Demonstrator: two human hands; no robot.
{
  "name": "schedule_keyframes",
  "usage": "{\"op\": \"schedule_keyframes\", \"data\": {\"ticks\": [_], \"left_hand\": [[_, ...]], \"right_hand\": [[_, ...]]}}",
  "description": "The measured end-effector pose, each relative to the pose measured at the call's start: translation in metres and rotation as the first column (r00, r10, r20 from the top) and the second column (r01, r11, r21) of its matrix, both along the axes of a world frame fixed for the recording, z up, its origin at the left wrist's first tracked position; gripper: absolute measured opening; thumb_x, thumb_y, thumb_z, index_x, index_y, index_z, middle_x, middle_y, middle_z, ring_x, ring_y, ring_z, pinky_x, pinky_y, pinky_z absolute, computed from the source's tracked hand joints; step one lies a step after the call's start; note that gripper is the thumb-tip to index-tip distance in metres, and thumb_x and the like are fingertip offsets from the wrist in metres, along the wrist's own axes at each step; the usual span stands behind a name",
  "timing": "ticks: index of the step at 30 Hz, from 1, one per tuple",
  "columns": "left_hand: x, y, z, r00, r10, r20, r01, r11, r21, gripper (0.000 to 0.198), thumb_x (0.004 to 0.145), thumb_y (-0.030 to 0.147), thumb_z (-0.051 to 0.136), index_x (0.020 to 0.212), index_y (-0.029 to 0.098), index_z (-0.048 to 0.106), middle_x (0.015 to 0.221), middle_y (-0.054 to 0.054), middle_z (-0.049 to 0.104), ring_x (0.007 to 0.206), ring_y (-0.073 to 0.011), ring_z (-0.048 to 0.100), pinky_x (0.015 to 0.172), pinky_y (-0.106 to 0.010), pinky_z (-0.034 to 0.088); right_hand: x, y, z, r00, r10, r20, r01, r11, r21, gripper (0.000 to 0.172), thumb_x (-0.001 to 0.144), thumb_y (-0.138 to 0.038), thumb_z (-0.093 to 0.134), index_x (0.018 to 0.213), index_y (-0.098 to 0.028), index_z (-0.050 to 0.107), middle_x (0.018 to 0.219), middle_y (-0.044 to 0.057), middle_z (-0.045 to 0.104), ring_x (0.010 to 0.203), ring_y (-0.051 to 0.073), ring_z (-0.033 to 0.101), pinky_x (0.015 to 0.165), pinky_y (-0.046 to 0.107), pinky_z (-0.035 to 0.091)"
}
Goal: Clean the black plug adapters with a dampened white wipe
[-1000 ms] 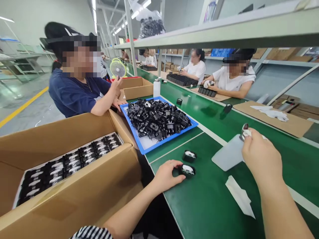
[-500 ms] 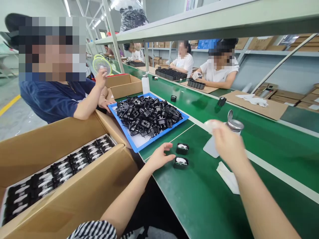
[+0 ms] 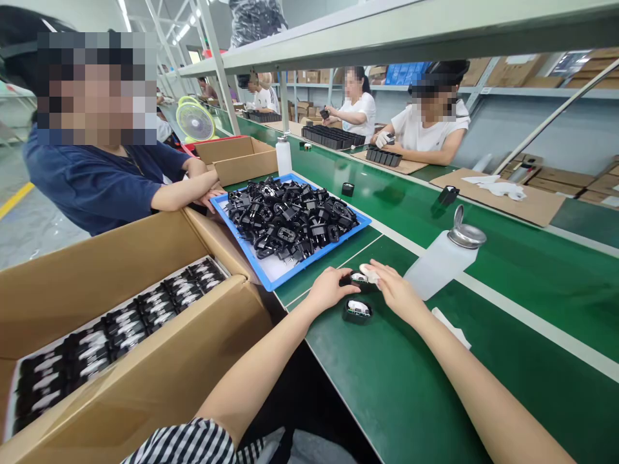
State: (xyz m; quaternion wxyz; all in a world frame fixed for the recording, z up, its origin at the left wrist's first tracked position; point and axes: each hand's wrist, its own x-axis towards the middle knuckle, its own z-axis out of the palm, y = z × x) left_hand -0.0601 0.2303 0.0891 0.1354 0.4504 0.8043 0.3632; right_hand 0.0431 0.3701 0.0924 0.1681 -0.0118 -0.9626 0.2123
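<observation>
Here, both hands meet over the far plug (image 3: pixel 358 278) of two small black ones lying on the green bench (image 3: pixel 411 386). The left hand (image 3: pixel 331 291) curls loosely round that plug's near-left side, fingertips touching it. The right hand (image 3: pixel 394 293) comes in from the other side with a small white pad (image 3: pixel 371 273) pinched in its fingertips — the pad is pressed on top of the plug. The near plug (image 3: pixel 358 310) sits just in front, between the two wrists, touched by neither hand; its pale face is turned up.

Just right of the hands stands a white bottle (image 3: pixel 442 258) with a metal cap, and near its foot a white slip (image 3: pixel 451 327) lies flat on the bench. Behind the plugs a blue tray (image 3: pixel 271 274) is heaped with black parts (image 3: pixel 290 219). To the left, a big open carton (image 3: pixel 145 361) holds rows of packed black units.

A person in a dark blue top leans on the carton's far edge — one forearm (image 3: pixel 188 191) laid across it, the hand by the tray's corner. Behind that arm sit a smaller box (image 3: pixel 242 161) and a little fan (image 3: pixel 194 120). Across the line, people in white shirts are busy at their own places.
</observation>
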Motion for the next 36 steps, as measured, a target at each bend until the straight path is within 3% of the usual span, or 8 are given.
{"op": "schedule_keyframes", "data": {"ticks": [5,12,20,24,27,30,33,36], "left_hand": [[0.000,0.000,-0.002,0.998,0.040,0.045,-0.041,0.999,0.002,0.031,0.063,0.033,0.056,0.092,0.020,0.054,0.081,-0.002,0.057,0.078,-0.0161,0.049,0.068,-0.025,0.038],[0.003,0.000,0.000,0.998,0.057,0.022,-0.057,0.998,-0.004,0.027,0.063,0.037,0.056,0.082,0.017,0.057,0.069,-0.002,0.054,0.073,-0.0174,0.047,0.062,-0.026,0.038],[0.010,0.001,-0.002,0.999,0.011,0.032,-0.011,1.000,0.010,0.031,0.064,0.036,0.054,0.091,0.022,0.054,0.079,-0.002,0.055,0.082,-0.0191,0.043,0.073,-0.031,0.038],[0.007,-0.001,-0.003,0.995,-0.041,0.095,0.034,0.997,0.068,0.025,0.064,0.023,0.054,0.088,0.019,0.054,0.087,-0.001,0.057,0.087,-0.0178,0.044,0.080,-0.031,0.036],[0.006,-0.009,-0.002,0.966,-0.029,0.256,-0.017,0.984,0.177,0.030,0.065,0.009,0.045,0.094,0.016,0.049,0.093,-0.003,0.056,0.087,-0.0139,0.047,0.079,-0.028,0.037],[0.011,-0.024,-0.002,0.894,-0.111,0.434,-0.021,0.957,0.289,0.029,0.068,0.006,0.036,0.093,0.015,0.047,0.099,-0.004,0.053,0.087,-0.0108,0.049,0.078,-0.026,0.039],[0.021,-0.038,-0.002,0.882,-0.226,0.414,0.118,0.955,0.270,0.032,0.065,0.018,0.051,0.097,0.017,0.046,0.102,-0.003,0.051,0.092,-0.0131,0.047,0.081,-0.026,0.037],[0.030,-0.040,-0.001,0.936,-0.157,0.316,0.104,0.978,0.180,0.044,0.056,0.027,0.062,0.097,0.018,0.048,0.097,-0.001,0.054,0.088,-0.0149,0.049,0.079,-0.026,0.038]], "right_hand": [[0.004,0.001,0.009,0.979,-0.202,-0.009,0.200,0.973,-0.116,0.037,0.079,-0.026,0.022,0.105,-0.015,0.045,0.104,0.009,0.051,0.096,0.019,0.046,0.081,0.035,0.040],[-0.012,-0.023,0.014,0.987,0.162,0.002,-0.161,0.985,0.060,0.039,0.075,-0.013,0.022,0.106,-0.017,0.047,0.112,0.008,0.044,0.110,0.018,0.030,0.088,0.043,0.031],[0.015,-0.013,0.017,0.988,0.150,0.042,-0.153,0.986,0.066,0.041,0.076,-0.013,0.020,0.105,-0.013,0.048,0.112,0.011,0.044,0.112,0.020,0.027,0.089,0.048,0.025],[0.020,-0.010,0.024,0.999,-0.001,0.037,0.008,0.985,-0.174,0.036,0.078,-0.025,0.024,0.102,-0.014,0.049,0.108,0.010,0.047,0.103,0.021,0.040,0.086,0.043,0.031],[0.026,-0.007,0.031,0.978,-0.208,0.014,0.195,0.887,-0.419,0.035,0.078,-0.036,0.028,0.096,-0.016,0.051,0.098,0.007,0.054,0.091,0.021,0.048,0.080,0.038,0.037],[0.034,-0.009,0.041,0.944,-0.330,-0.010,0.277,0.810,-0.517,0.035,0.076,-0.038,0.031,0.094,-0.016,0.051,0.094,0.006,0.055,0.086,0.020,0.051,0.078,0.036,0.039],[0.038,-0.024,0.045,0.942,-0.335,-0.012,0.301,0.861,-0.411,0.033,0.079,-0.034,0.028,0.095,-0.017,0.051,0.091,0.005,0.056,0.082,0.019,0.052,0.072,0.033,0.042],[0.034,-0.047,0.032,0.968,-0.222,-0.112,0.209,0.970,-0.124,0.033,0.079,-0.023,0.024,0.098,-0.016,0.050,0.096,0.007,0.055,0.089,0.019,0.050,0.074,0.033,0.042]]}}
